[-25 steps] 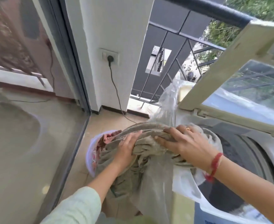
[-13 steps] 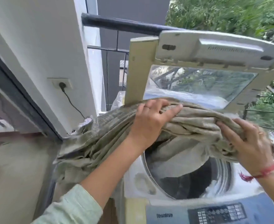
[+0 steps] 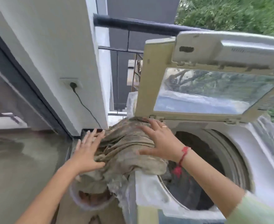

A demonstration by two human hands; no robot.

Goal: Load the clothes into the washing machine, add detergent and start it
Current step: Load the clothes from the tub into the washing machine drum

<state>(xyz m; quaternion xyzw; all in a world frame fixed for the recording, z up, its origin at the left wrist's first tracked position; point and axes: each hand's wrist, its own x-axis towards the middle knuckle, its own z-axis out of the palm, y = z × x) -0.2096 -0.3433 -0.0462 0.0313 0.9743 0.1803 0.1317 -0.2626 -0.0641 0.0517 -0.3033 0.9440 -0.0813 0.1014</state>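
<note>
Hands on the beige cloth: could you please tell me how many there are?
2. The left hand presses the cloth's left side, above the basket. The right hand lies flat on top, by the washing machine's rim. None seems hidden.

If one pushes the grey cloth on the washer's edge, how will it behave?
Probably floppy: the cloth lies in soft folds and sags over the edge of the washer. It looks bulky, so perhaps fairly heavy. Part hangs outside above the basket, so a push might send it sliding off either way.
</note>
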